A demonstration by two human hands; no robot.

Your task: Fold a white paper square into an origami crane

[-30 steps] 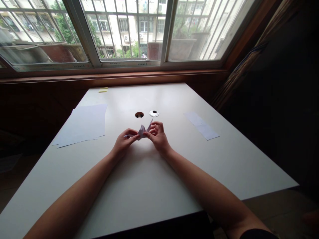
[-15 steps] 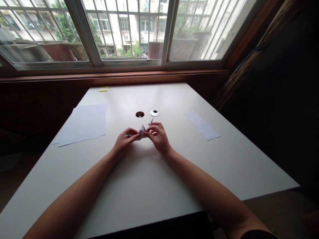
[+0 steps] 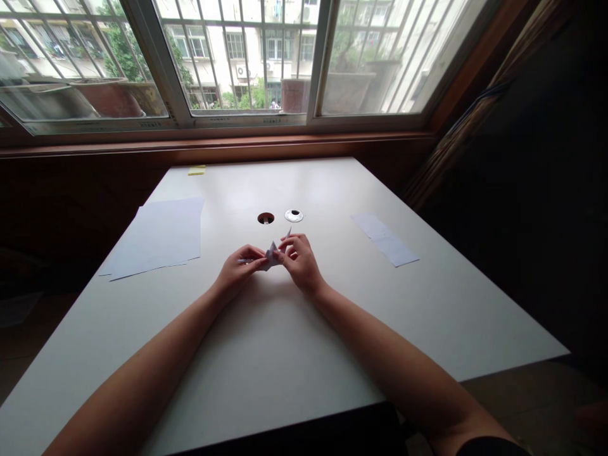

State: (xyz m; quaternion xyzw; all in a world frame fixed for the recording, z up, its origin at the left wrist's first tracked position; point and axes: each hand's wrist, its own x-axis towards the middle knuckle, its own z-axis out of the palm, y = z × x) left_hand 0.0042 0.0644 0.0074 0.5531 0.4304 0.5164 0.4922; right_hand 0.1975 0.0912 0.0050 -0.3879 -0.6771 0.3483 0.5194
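Between both hands, over the middle of the white table (image 3: 294, 342), is a small folded piece of white paper (image 3: 272, 254) with pointed tips. My left hand (image 3: 240, 266) is closed on its left side, thumb in front and fingers behind. My right hand (image 3: 299, 261) pinches the right side between thumb and fingers, and one narrow tip sticks up above the right fingers. Parts of the folded paper are hidden behind the fingers.
Several white sheets (image 3: 161, 234) lie at the left. Paper strips (image 3: 387, 239) rest at the right. Beyond the hands are a round hole (image 3: 266, 218) and a round cover (image 3: 294, 216). A yellow sticky note (image 3: 196, 170) is at the far left edge, below the barred window.
My right thumb and fingers have shifted slightly on the folded paper. Both hands still hold it in nearly the same place.
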